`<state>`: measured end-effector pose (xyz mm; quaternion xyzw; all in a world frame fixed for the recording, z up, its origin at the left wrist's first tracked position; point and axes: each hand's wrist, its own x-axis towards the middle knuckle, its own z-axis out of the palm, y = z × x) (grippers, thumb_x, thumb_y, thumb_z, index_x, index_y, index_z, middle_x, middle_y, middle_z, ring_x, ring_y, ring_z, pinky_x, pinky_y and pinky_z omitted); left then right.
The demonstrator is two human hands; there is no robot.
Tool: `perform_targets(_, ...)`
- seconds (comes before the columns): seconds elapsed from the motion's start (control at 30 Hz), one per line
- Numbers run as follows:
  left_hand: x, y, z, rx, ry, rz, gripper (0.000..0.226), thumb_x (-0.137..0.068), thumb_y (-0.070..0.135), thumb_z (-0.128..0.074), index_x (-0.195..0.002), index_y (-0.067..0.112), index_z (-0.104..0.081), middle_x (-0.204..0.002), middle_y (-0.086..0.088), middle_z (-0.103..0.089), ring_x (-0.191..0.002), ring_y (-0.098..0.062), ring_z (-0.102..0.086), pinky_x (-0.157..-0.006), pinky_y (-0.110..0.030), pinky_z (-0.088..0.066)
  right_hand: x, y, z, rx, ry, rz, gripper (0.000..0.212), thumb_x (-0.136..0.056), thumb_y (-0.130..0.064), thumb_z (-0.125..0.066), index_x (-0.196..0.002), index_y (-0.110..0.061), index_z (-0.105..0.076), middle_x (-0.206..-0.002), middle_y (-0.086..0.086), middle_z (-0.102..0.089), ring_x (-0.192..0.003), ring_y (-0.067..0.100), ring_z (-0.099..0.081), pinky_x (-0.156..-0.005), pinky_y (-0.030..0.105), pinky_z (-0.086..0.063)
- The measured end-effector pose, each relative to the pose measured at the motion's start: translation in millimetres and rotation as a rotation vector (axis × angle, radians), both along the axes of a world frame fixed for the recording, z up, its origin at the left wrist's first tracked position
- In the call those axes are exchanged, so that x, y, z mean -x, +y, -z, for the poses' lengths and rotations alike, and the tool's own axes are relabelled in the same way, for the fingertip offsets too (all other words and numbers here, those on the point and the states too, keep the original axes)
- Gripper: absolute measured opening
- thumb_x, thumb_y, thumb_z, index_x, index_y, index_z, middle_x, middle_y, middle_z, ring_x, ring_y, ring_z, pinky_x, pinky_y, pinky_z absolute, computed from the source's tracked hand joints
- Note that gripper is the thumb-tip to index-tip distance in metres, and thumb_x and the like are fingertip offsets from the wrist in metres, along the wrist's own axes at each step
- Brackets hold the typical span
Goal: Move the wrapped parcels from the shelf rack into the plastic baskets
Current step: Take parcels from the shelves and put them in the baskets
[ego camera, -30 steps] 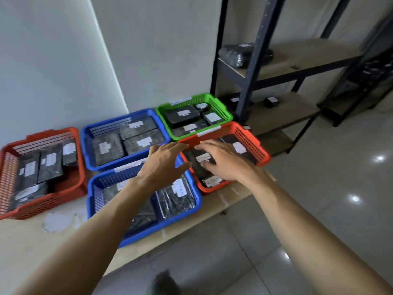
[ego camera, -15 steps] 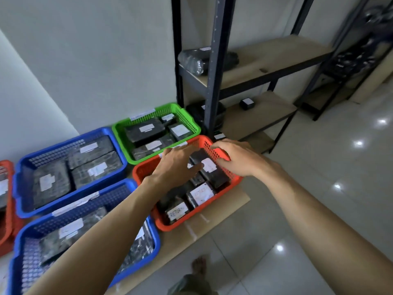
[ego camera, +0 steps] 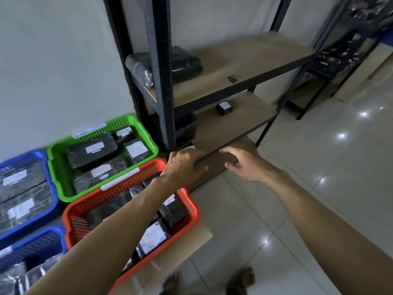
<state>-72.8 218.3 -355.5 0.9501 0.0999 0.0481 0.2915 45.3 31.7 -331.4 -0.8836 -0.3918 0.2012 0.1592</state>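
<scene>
The dark metal shelf rack (ego camera: 161, 81) has wooden boards. A large black wrapped parcel (ego camera: 185, 64) lies on its upper board. A small labelled parcel (ego camera: 224, 107) and a dark stack (ego camera: 185, 128) sit on the board below. My left hand (ego camera: 184, 165) is at the front edge of that lower board, fingers bent, with nothing seen in it. My right hand (ego camera: 242, 162) hovers beside it, fingers loosely curled and empty. The orange basket (ego camera: 192, 202) under my left forearm holds several labelled parcels.
A green basket (ego camera: 150, 135) and two blue baskets (ego camera: 52, 188) (ego camera: 58, 235), all holding parcels, stand on a low board (ego camera: 191, 243) along the white wall. A second rack (ego camera: 340, 52) with dark parcels stands at the right. Glossy tiled floor; my feet (ego camera: 240, 277) are below.
Both hands left the orange basket and moved up and right to the rack's lower board. My view swung right, so the leftmost baskets went out of frame.
</scene>
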Motion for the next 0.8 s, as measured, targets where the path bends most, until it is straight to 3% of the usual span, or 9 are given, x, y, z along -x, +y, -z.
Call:
perform_targets(0.2,-86.2,-54.5,13.9,0.027,0.062,-0.106,0.046,-0.084,0.044,-0.064,-0.126,0.027,-0.057,-0.123,0.005,-0.061,-0.119,-0.018,-0.052,-0.105,-0.044,-0.035,-103.0,-49.5,2.0,-0.031,-0.044,-0.064,0.043,-0.098,-0.03,-0.054,-0.141,-0.027,-0.045,-0.147,-0.007,-0.045,-0.135,0.013,-0.04,-0.111,0.038,-0.033)
perform_targets(0.4,-165.0,-122.2,12.9,0.054,0.118,-0.255,0.046,-0.088,0.042,-0.062,-0.13,0.023,-0.055,-0.13,-0.001,-0.057,-0.124,-0.023,-0.048,-0.108,-0.042,-0.034,-202.9,-98.7,4.8,0.0,-0.05,-0.167,0.043,-0.096,-0.033,-0.056,-0.138,-0.028,-0.048,-0.145,-0.007,-0.046,-0.134,0.014,-0.041,-0.109,0.035,-0.035)
perform_targets(0.7,-277.5,-151.8,47.0,0.116,0.192,-0.4,0.043,-0.088,0.045,-0.06,-0.125,0.024,-0.057,-0.125,0.001,-0.06,-0.12,-0.023,-0.051,-0.104,-0.041,-0.034,-349.4,-99.3,43.7,0.113,0.049,-0.194,0.043,-0.094,-0.035,-0.058,-0.136,-0.03,-0.048,-0.148,-0.004,-0.043,-0.134,0.017,-0.042,-0.107,0.039,-0.039)
perform_targets(0.8,-322.2,-145.2,76.3,0.128,0.23,-0.405,0.041,-0.08,0.058,-0.048,-0.109,0.031,-0.061,-0.112,0.008,-0.062,-0.109,-0.022,-0.057,-0.092,-0.04,-0.039,-391.6,-87.7,68.7,0.131,0.074,-0.184,0.045,-0.094,-0.034,-0.059,-0.137,-0.025,-0.049,-0.147,-0.001,-0.045,-0.133,0.02,-0.043,-0.107,0.038,-0.039)
